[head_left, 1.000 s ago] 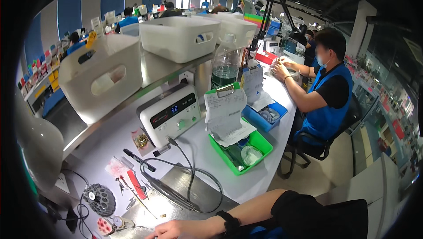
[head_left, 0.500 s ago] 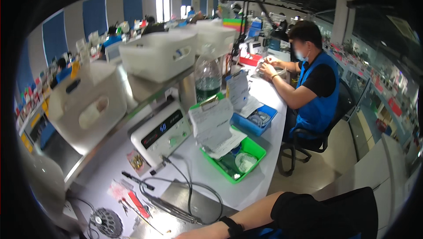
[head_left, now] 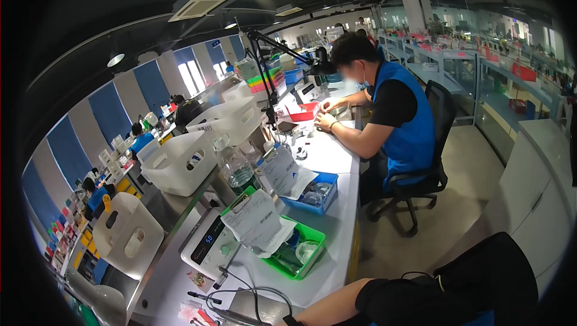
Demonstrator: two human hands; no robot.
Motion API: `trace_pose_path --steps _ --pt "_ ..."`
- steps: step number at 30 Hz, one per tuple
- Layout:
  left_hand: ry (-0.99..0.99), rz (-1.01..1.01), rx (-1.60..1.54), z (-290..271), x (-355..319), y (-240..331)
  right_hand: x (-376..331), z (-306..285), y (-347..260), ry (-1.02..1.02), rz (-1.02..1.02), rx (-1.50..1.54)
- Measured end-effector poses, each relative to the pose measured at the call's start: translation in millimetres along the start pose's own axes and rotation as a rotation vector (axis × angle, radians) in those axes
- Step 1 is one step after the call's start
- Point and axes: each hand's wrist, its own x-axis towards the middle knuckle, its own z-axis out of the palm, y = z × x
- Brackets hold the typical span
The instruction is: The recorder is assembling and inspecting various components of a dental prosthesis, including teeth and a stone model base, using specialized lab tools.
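Neither of my hands shows; both lie beyond the lower edge. My right forearm, in a black short sleeve with a dark band at the wrist, reaches in over the front of the bench. Nearest to it are a metal plate (head_left: 255, 308), a looped black cable (head_left: 257, 302) and a black handpiece (head_left: 231, 317), partly cut off. Farther in stands a white control box (head_left: 210, 245) with a lit display and a knob. To its right is a green tray (head_left: 318, 246) holding a paper sheet (head_left: 258, 224) on a clipboard and a clear round piece (head_left: 306, 252).
Behind the green tray sits a blue tray (head_left: 327, 196) with papers. White plastic bins (head_left: 180, 163) and a clear bottle (head_left: 237, 169) line the shelf on the left. A co-worker (head_left: 399, 109) in a blue vest sits farther along the bench. A white cabinet (head_left: 529, 187) stands at right.
My view has tilted upward, so the bench things sit lower and more ceiling shows. My right hand's edge has left the picture. The co-worker's head is bent lower.
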Motion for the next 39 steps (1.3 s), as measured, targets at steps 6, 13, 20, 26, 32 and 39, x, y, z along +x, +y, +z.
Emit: trace_pose_path --steps 6,13,20,26,32,39 --pt "0.091 -0.022 0.072 -2.1 -36.1 -13.8 5.2 13.3 -84.3 0.118 -0.042 -0.125" --pt "0.146 -0.032 0.134 7.9 -61.9 -10.7 9.4 11.8 -175.8 0.313 -0.072 -0.284" --pt "0.217 -0.269 0.248 13.7 -78.2 48.1 11.9 10.5 -211.9 0.458 -0.178 -0.287" --pt "0.171 -0.377 0.362 13.6 -61.6 86.5 18.4 -4.2 -168.3 0.386 -0.026 -0.114" --pt "0.388 -0.405 -0.121 25.5 -75.3 50.4 21.7 -2.0 -167.9 0.144 0.149 0.202" --pt "0.321 -0.043 0.059 21.9 -57.9 29.9 19.0 -19.7 -178.0 0.230 0.261 0.060"
